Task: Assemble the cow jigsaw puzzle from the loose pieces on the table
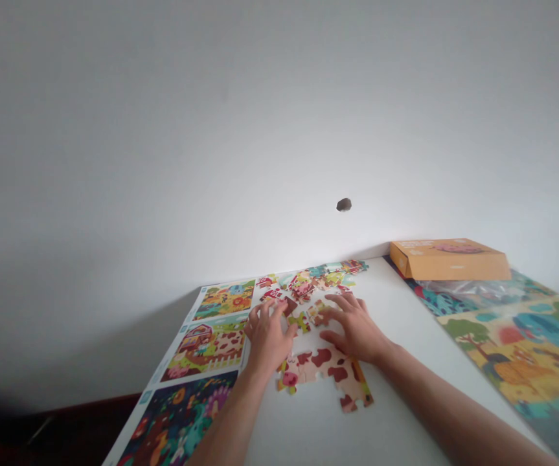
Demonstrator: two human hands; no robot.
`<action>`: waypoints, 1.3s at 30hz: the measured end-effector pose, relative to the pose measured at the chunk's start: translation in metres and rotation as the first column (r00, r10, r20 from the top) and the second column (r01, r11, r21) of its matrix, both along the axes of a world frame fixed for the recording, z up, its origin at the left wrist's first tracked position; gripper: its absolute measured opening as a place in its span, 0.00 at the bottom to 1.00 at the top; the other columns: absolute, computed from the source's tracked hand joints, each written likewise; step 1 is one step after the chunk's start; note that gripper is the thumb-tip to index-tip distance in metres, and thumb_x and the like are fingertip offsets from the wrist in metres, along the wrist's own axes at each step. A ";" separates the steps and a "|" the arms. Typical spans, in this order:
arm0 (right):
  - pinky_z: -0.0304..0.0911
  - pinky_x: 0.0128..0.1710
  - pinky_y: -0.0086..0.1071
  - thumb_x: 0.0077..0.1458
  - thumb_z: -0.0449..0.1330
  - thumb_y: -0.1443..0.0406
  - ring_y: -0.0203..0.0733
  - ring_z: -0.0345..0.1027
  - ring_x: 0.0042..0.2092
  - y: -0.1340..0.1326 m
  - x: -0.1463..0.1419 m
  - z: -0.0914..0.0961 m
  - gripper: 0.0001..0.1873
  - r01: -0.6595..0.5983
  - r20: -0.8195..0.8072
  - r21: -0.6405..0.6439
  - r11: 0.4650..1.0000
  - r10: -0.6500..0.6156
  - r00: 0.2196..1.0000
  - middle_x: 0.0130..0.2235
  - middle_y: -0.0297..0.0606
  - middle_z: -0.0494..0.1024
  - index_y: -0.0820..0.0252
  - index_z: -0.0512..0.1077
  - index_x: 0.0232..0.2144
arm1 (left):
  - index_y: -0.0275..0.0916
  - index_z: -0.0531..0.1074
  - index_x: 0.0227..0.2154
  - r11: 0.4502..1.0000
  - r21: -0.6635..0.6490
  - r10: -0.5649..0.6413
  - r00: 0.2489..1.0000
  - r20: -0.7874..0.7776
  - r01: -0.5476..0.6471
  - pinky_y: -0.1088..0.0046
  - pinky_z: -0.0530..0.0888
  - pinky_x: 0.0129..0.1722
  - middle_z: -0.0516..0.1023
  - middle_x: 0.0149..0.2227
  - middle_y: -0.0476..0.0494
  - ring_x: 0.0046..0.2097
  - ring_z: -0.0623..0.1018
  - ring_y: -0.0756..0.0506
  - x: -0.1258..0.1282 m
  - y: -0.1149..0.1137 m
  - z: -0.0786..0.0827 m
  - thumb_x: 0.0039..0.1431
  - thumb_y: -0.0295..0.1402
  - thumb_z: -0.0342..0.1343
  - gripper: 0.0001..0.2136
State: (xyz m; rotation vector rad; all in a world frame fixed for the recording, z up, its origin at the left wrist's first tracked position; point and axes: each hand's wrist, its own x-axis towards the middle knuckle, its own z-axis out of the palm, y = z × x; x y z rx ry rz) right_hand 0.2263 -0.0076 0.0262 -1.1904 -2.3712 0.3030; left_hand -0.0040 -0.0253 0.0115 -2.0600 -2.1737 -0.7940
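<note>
I take the joined cow section (321,364) as my landmark; it lies flat on the white table (400,414). Beyond its left end I see the left hand (268,336), fingers spread and slightly bent. The right hand (357,329) is over its far right side, thumb well apart from the fingers; I can't fairly tell whether a fingertip touches the cream piece (316,312). Farther beyond the section is a heap of loose pieces (303,285). The picture sheet (204,343) is left of it, the orange box (454,259) beyond it, to the right.
</note>
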 end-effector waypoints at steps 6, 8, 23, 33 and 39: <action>0.51 0.55 0.49 0.56 0.64 0.54 0.52 0.59 0.55 0.011 -0.006 -0.013 0.14 0.056 -0.004 -0.031 0.998 -0.056 0.998 0.54 0.38 0.74 0.50 0.75 0.44 | 0.48 0.80 0.42 1.000 -0.025 -0.009 1.000 -0.006 0.009 0.43 0.63 0.56 0.69 0.58 0.41 0.59 0.63 0.30 0.001 0.002 -0.003 0.56 0.36 0.60 0.11; 0.51 0.54 0.47 0.56 0.64 0.55 0.50 0.61 0.53 0.012 -0.008 -0.013 0.11 0.070 -0.028 -0.016 0.997 -0.070 0.997 0.49 0.37 0.77 0.52 0.75 0.39 | 0.49 0.81 0.40 1.000 -0.017 -0.026 1.000 -0.008 0.026 0.43 0.63 0.56 0.69 0.58 0.42 0.59 0.63 0.31 0.001 0.003 -0.005 0.56 0.36 0.60 0.09; 0.56 0.53 0.41 0.59 0.63 0.56 0.44 0.67 0.48 0.004 -0.013 -0.004 0.12 -0.084 -0.204 0.058 0.995 0.094 0.974 0.46 0.38 0.76 0.53 0.72 0.42 | 0.48 0.74 0.52 0.895 0.131 -0.433 0.901 0.015 0.427 0.54 0.61 0.60 0.80 0.48 0.47 0.57 0.67 0.37 0.007 -0.002 0.005 0.51 0.31 0.67 0.24; 0.47 0.59 0.50 0.52 0.65 0.54 0.53 0.60 0.58 0.011 -0.008 -0.012 0.28 0.145 -0.028 -0.054 0.988 -0.147 0.989 0.56 0.38 0.74 0.51 0.68 0.54 | 0.47 0.80 0.45 0.965 0.229 -0.135 0.991 0.008 0.129 0.54 0.66 0.55 0.83 0.45 0.47 0.50 0.72 0.38 -0.003 0.008 0.000 0.59 0.27 0.56 0.14; 0.46 0.59 0.49 0.55 0.63 0.58 0.51 0.61 0.55 0.010 -0.009 -0.010 0.19 0.151 -0.022 -0.046 0.987 -0.153 0.988 0.52 0.36 0.77 0.49 0.72 0.50 | 0.47 0.78 0.48 0.997 0.071 -0.024 1.000 -0.010 0.025 0.50 0.65 0.55 0.79 0.50 0.45 0.53 0.70 0.35 -0.001 0.005 0.001 0.54 0.22 0.53 0.21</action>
